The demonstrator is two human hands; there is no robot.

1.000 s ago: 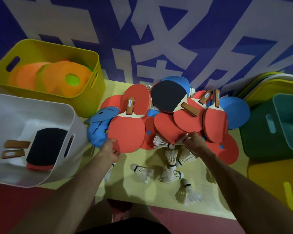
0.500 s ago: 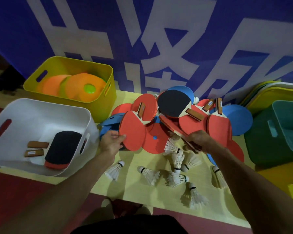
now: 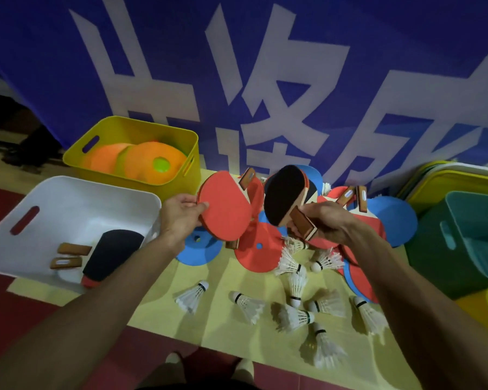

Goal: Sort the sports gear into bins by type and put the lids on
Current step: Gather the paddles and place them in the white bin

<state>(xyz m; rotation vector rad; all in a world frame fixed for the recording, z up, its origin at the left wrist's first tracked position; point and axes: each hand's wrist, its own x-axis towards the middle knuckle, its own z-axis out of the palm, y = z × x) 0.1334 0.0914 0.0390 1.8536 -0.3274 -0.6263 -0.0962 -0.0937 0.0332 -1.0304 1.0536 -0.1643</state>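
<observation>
1. My left hand (image 3: 181, 218) pinches the edge of a red paddle (image 3: 226, 212) at the centre of the frame. My right hand (image 3: 333, 223) is curled round the handle of a black paddle (image 3: 282, 192) just right of it.
2. Both belong in the white bin (image 3: 76, 209) at the left, with the paddles lying there.
3. I'd lay the left one flat first, then bring the right one across, well above the shuttlecocks (image 3: 293, 316).
</observation>
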